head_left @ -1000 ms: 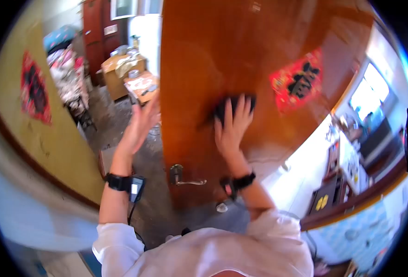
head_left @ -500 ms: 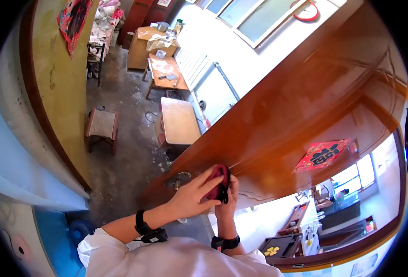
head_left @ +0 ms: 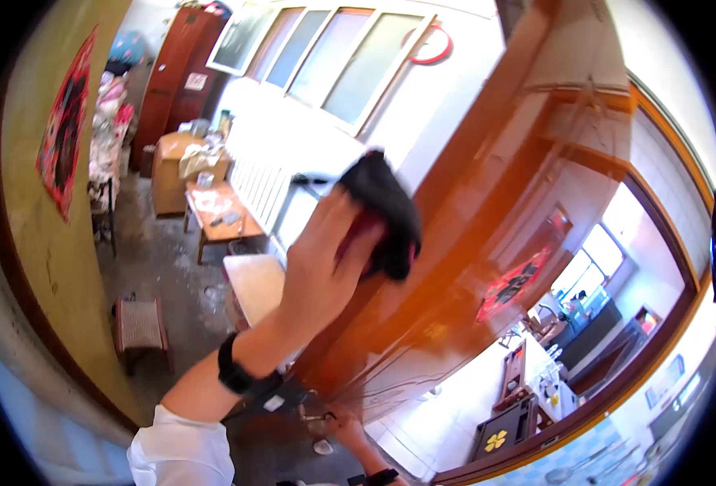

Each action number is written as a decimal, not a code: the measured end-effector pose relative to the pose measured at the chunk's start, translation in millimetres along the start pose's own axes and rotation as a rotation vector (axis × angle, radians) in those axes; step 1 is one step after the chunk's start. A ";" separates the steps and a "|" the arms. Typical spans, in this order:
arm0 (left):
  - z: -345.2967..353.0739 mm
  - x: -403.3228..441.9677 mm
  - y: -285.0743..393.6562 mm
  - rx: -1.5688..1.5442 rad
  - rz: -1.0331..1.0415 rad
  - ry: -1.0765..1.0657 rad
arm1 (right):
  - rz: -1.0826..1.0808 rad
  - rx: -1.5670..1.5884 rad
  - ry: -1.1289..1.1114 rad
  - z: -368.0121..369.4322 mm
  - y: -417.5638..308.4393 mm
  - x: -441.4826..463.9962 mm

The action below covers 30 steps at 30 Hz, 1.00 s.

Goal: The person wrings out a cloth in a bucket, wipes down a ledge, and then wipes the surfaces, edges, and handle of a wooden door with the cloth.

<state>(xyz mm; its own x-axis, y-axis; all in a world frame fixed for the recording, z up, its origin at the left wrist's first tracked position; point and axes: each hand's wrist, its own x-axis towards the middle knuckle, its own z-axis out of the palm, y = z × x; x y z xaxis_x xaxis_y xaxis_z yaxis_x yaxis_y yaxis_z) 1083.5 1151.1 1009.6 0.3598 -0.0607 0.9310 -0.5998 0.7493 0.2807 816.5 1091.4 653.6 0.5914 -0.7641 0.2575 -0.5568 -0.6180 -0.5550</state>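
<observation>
My left hand [head_left: 321,259] is raised near the middle of the view, its fingers wrapped round a black and dark red cloth [head_left: 390,215]. The cloth is in front of the edge of a glossy brown wooden door [head_left: 447,267]. Lower down, my right hand [head_left: 346,425] has its fingers closed at the metal door handle [head_left: 313,415]. A red paper decoration [head_left: 513,285] is on the face of the door. Motion blurs the cloth slightly.
Beyond the doorway are a small stool [head_left: 141,324], a low wooden table [head_left: 220,212], a pale-topped table [head_left: 256,283] and a dark red cabinet [head_left: 175,73]. A yellowish door [head_left: 58,267] stands at left. A red clock [head_left: 432,44] hangs on the wall.
The cloth was first under my right hand on the door, then between both hands. Now my left hand holds it higher up, and my right hand has moved down to the handle. The door appears edge-on.
</observation>
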 end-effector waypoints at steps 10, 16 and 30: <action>86.4 76.5 4.5 -0.007 0.172 -0.067 | -0.156 -0.155 0.104 5.8 -22.9 -23.7; 109.1 168.4 24.5 0.200 0.281 -0.060 | -0.348 -0.084 0.420 13.6 -27.2 -21.4; 31.0 -58.3 -44.1 0.173 -0.029 -0.283 | -0.235 0.042 0.148 4.2 -16.9 -27.0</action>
<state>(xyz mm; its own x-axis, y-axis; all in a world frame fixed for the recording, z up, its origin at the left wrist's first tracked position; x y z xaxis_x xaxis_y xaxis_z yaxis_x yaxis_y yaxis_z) 1066.8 1101.1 950.2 0.1802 -0.2791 0.9432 -0.7132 0.6233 0.3207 812.5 1123.2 652.6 0.6083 -0.6213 0.4939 -0.3877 -0.7756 -0.4981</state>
